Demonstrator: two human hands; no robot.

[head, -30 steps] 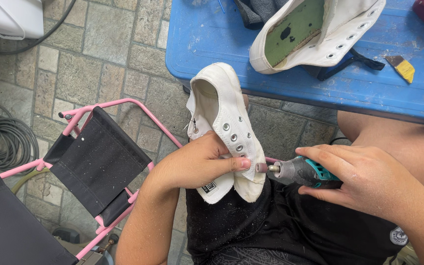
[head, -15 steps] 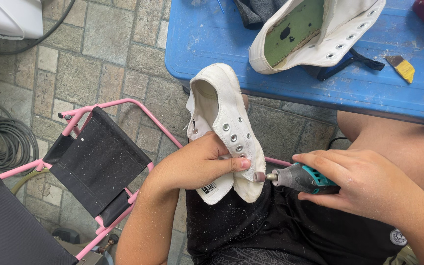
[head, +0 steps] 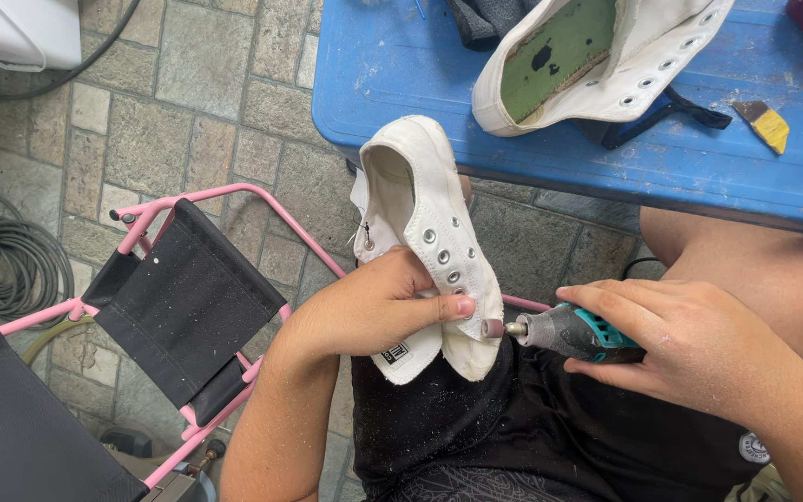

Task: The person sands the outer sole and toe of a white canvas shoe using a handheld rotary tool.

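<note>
My left hand grips a white canvas shoe upper with metal eyelets, held over my lap with its opening facing up. My right hand holds a grey and teal rotary tool. Its small sanding tip touches the lower right edge of the shoe upper, just below my left thumb.
A blue table stands ahead with a second white shoe showing a green insole, a black strap and a yellow scraper. A pink folding chair with black fabric is at left. Coiled hose lies on the stone floor.
The rotary tool has shifted slightly down and left along the shoe's edge. My left hand keeps the same hold on the shoe.
</note>
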